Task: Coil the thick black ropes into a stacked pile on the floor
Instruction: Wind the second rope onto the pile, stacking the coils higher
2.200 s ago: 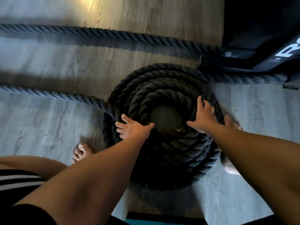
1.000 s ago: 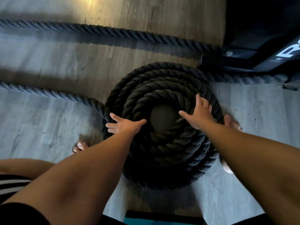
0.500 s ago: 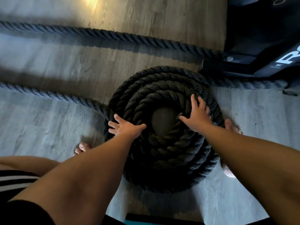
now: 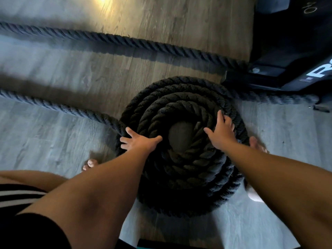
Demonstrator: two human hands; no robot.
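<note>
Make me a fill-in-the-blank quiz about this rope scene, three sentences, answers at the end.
1. Both hands, left hand and right hand, rest flat on the ____.
2. Through the coil's middle hole you see the ____.
3. The person's feet are ____.

Answers: coil; floor; bare

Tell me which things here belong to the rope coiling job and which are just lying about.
Part of the job:
- coiled pile
- loose rope feeding in
- far rope
- left hand and right hand, flat on the coil

Just lying about:
- black equipment base
- teal mat edge
</note>
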